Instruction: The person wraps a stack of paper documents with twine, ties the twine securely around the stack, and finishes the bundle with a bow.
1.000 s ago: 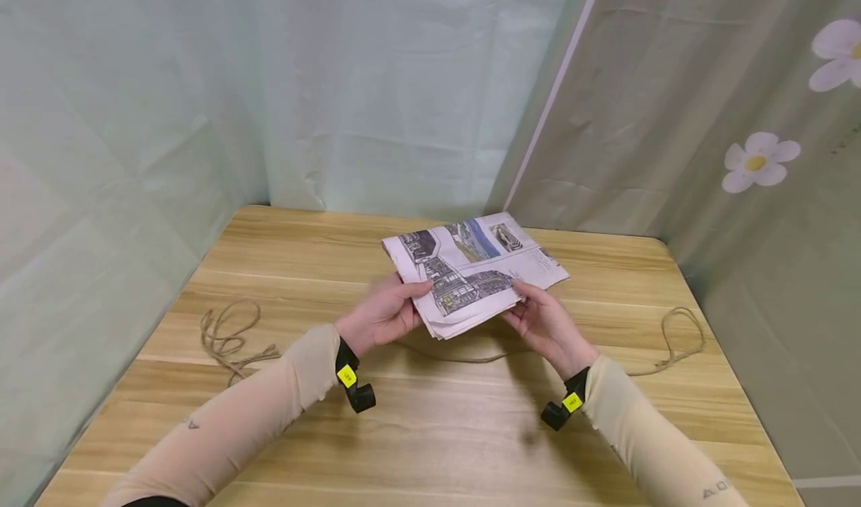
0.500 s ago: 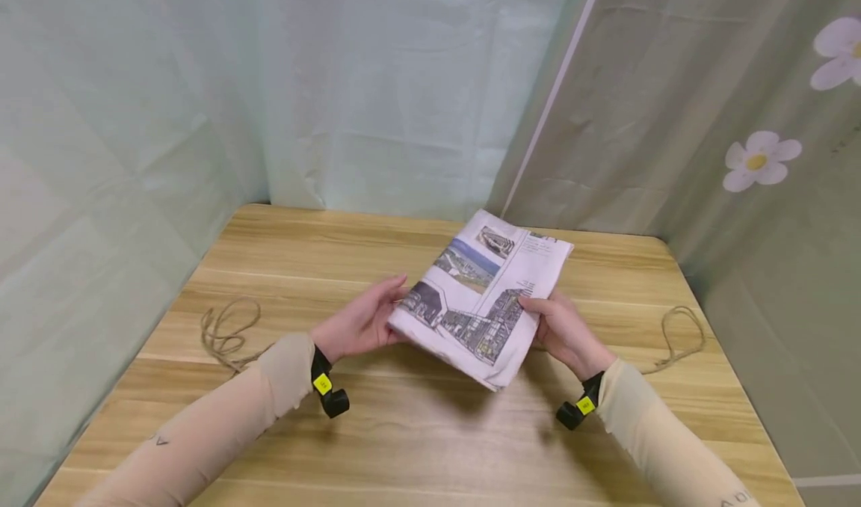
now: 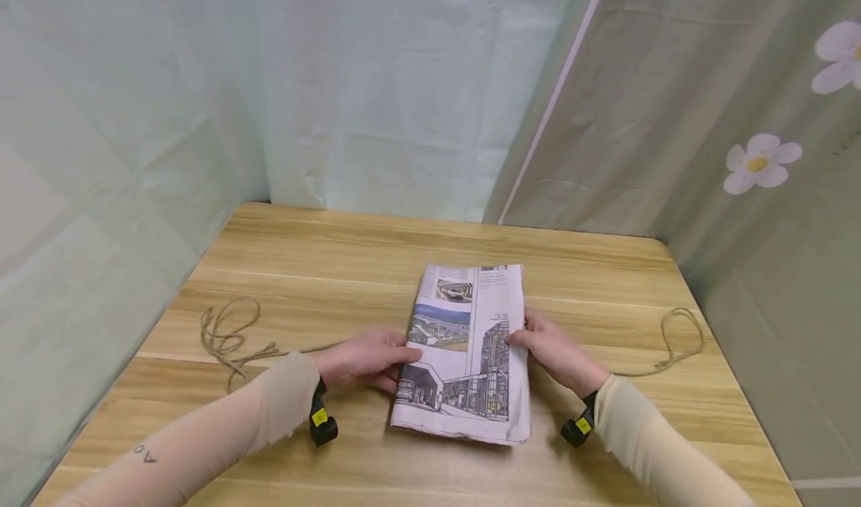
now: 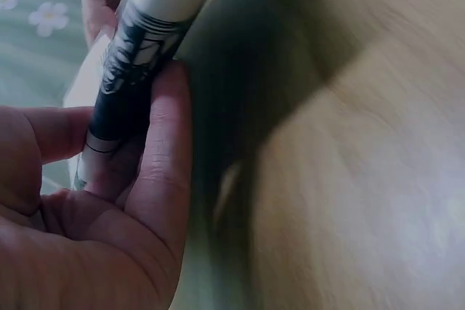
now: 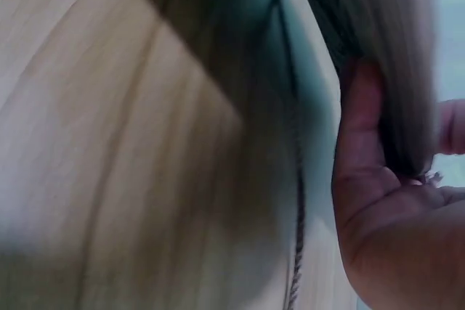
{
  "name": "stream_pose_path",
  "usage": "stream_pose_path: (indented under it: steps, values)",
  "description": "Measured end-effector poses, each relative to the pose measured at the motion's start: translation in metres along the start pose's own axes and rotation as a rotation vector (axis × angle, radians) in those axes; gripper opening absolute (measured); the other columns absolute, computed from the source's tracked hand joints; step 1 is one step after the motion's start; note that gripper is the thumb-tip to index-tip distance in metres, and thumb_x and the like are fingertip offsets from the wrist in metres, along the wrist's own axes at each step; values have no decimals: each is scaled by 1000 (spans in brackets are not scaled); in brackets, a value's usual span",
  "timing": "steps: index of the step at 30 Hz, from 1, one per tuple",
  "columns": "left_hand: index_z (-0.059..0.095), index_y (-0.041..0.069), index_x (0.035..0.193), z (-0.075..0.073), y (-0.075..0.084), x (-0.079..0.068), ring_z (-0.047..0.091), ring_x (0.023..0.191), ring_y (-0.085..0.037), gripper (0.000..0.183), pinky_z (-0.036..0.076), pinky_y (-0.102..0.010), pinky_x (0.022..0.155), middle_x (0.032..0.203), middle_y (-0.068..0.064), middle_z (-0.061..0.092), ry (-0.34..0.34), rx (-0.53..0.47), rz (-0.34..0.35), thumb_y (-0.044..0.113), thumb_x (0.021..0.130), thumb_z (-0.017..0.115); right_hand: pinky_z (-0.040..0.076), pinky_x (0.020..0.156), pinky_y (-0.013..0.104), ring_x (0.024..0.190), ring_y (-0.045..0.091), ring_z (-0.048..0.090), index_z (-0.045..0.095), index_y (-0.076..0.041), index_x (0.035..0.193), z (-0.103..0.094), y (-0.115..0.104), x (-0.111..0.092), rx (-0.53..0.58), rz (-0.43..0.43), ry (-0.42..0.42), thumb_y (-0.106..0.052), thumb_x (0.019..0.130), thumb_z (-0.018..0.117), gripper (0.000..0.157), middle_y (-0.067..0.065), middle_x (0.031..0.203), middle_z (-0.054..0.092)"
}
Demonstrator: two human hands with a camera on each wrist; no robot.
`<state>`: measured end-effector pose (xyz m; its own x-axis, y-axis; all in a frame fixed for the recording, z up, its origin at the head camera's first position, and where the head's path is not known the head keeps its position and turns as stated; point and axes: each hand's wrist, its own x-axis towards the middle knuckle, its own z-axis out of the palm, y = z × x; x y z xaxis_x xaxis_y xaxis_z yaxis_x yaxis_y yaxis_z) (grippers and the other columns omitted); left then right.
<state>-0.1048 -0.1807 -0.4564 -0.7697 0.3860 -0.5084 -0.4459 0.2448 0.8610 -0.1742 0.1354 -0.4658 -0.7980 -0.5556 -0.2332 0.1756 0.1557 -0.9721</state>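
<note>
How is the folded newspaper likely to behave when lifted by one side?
The folded newspaper would probably flex yet keep its shape, since it looks several layers thick and spans nearly flat between the left hand and right hand. It seems unlikely to roll, being broad and flat. Its uneven near edge suggests sheets could slip apart.

Head view looks down; close wrist views share the newspaper (image 3: 463,356).

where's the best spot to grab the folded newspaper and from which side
I'd grip the folded newspaper by its two long edges, left hand from the left, right hand from the right, thumbs on top, fingers underneath. It's a flat, layered rectangle held clear of the table, so its underside is reachable, and pinching both edges should keep the layers together.
</note>
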Motion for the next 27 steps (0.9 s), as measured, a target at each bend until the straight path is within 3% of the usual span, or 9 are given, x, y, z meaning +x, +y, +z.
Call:
stream_pose_path:
  steps: [4, 12, 14, 16, 19, 21, 24, 27]
  values:
    - [59, -3, 115, 2, -6, 2, 70, 80, -26, 37, 59, -37, 69, 94, -14, 71, 8, 81, 5, 30, 100, 60, 55, 84, 37, 100, 27, 66, 35, 4, 146, 4, 10, 4, -161, -29, 57, -2, 94, 55, 56, 22, 123, 61]
    - [57, 2, 93, 2, -5, 0, 65, 57, -23, 42, 59, -38, 56, 76, -15, 66, 103, 325, 20, 44, 95, 63, 57, 81, 38, 99, 29, 66, 31, -2, 151, 6, 18, 6, -250, -10, 172, -11, 95, 62, 64, 24, 125, 60]
    - [57, 5, 92, -1, -2, -3, 63, 55, -22, 40, 58, -37, 53, 74, -13, 65, 152, 402, 36, 44, 94, 65, 57, 80, 39, 102, 30, 64, 33, -2, 150, 3, 19, 3, -303, -31, 209, -12, 95, 63, 64, 23, 126, 59]
    - [59, 9, 94, -3, 1, -8, 61, 58, -19, 35, 56, -36, 55, 75, -8, 64, 233, 553, 100, 43, 93, 66, 56, 83, 38, 105, 28, 62, 37, -2, 149, 0, 19, -3, -403, -83, 244, -13, 95, 63, 61, 20, 126, 59]
    - [63, 10, 113, -4, 0, -16, 65, 81, -20, 35, 57, -39, 73, 95, -7, 67, 377, 919, 290, 38, 93, 67, 55, 82, 40, 102, 27, 61, 44, -3, 146, -4, 19, -17, -609, -201, 280, -11, 94, 65, 56, 16, 124, 59]
    - [59, 8, 132, 2, -4, -25, 63, 101, -24, 50, 54, -42, 87, 118, -10, 65, 446, 1141, 400, 40, 94, 65, 53, 88, 42, 105, 26, 59, 48, -7, 145, -5, 21, -28, -806, -275, 286, -16, 94, 68, 55, 13, 127, 59]
    - [37, 12, 154, 15, -12, -36, 48, 128, -38, 70, 42, -51, 104, 153, -19, 38, 407, 1304, 464, 49, 98, 56, 47, 98, 50, 117, 30, 53, 47, -11, 147, -1, 23, -43, -1046, -348, 229, -26, 93, 69, 60, 14, 137, 54]
    - [24, 21, 159, 24, -18, -40, 32, 137, -47, 72, 34, -56, 109, 163, -19, 14, 330, 1327, 420, 57, 100, 45, 37, 107, 58, 132, 40, 42, 42, -12, 152, 7, 25, -53, -1183, -354, 133, -37, 95, 65, 66, 18, 149, 44]
